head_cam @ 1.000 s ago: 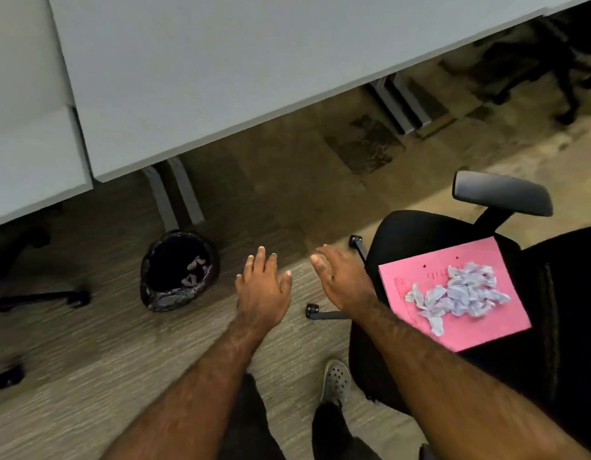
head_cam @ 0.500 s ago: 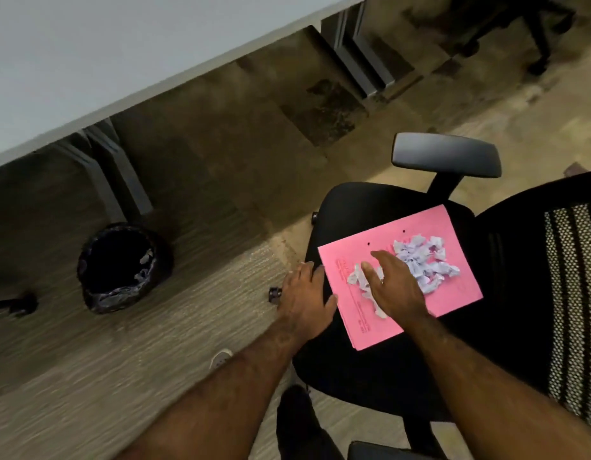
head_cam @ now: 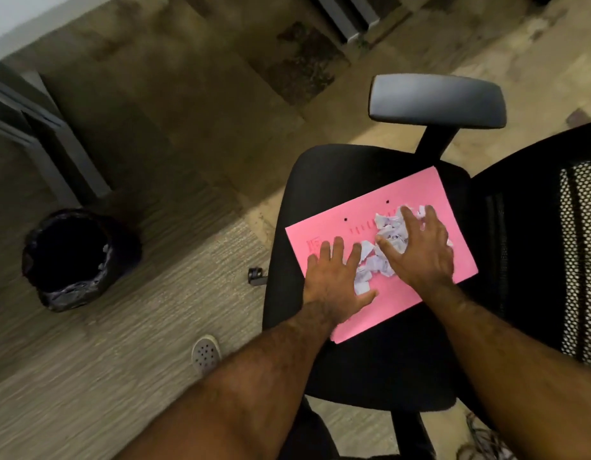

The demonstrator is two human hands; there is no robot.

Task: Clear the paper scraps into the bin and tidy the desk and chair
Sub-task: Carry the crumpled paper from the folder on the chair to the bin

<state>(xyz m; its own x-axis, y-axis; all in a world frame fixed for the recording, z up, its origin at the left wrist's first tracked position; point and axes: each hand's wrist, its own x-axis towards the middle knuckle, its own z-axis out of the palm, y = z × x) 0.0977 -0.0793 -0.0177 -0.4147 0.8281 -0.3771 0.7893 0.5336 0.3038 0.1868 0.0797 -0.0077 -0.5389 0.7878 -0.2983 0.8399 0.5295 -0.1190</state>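
Black chair (head_cam: 327, 180): pink sheet (head_cam: 430, 194) (long axis 8-to-2 o'clock), scraps (head_cam: 392, 232) between flat left hand (head_cam: 334, 283) and splayed right hand (head_cam: 420, 252).

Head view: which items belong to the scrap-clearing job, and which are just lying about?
Job: paper scraps; pink folder beneath them; bin; chair seat; both hands, left and right.

Lying about: desk legs; cables on the floor.
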